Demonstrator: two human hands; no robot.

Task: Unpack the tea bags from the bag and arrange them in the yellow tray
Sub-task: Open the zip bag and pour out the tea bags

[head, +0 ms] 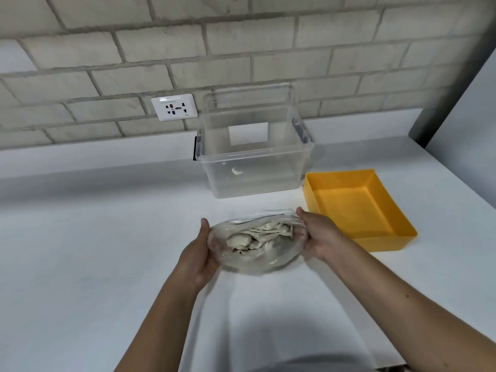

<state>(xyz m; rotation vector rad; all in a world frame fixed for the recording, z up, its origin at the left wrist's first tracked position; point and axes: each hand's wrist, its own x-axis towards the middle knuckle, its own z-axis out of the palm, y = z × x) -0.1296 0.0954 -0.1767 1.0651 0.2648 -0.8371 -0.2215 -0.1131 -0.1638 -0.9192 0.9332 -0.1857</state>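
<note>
Two hands are holding a clear bag (255,248) of tea bags (257,236) at frame centre: the left hand (200,253) is cupping its left end, the right hand (315,232) is gripping its right end with curled fingers. The yellow tray (375,238) is sitting just right of them on the white counter (94,237).
</note>
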